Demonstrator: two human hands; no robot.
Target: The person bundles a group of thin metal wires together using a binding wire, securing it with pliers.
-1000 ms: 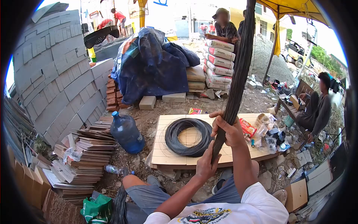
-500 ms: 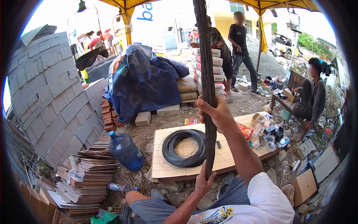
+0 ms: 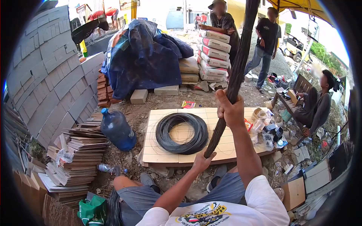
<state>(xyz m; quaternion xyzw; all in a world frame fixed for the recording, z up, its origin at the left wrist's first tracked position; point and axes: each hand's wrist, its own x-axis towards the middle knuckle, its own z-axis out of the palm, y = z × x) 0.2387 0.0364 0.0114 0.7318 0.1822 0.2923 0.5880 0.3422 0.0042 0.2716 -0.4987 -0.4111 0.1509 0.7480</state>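
Observation:
A long bundle of dark straight wires (image 3: 241,60) rises in front of me, tilted with its top toward the right and running out of view at the upper edge. My right hand (image 3: 230,109) is wrapped round its middle, thumb up. Lower down, my left hand (image 3: 204,162) closes on the bundle's bottom end. Beneath and beyond it, a coil of dark wire (image 3: 162,132) lies on a low tiled platform (image 3: 151,155), just left of the bundle.
Left of the platform are a blue water jug (image 3: 118,130) and stacked boards (image 3: 81,158). Grey blocks (image 3: 49,67) form a high pile. A blue tarp (image 3: 143,60) and cement bags (image 3: 214,49) stand behind. One person (image 3: 315,105) sits at right; others stand farther back. Clutter (image 3: 269,132) covers the platform's right end.
The wire bundle has gone from nearly upright to leaning right at the top. My right hand has moved right and slightly up; my left hand is also higher. The view has tilted down.

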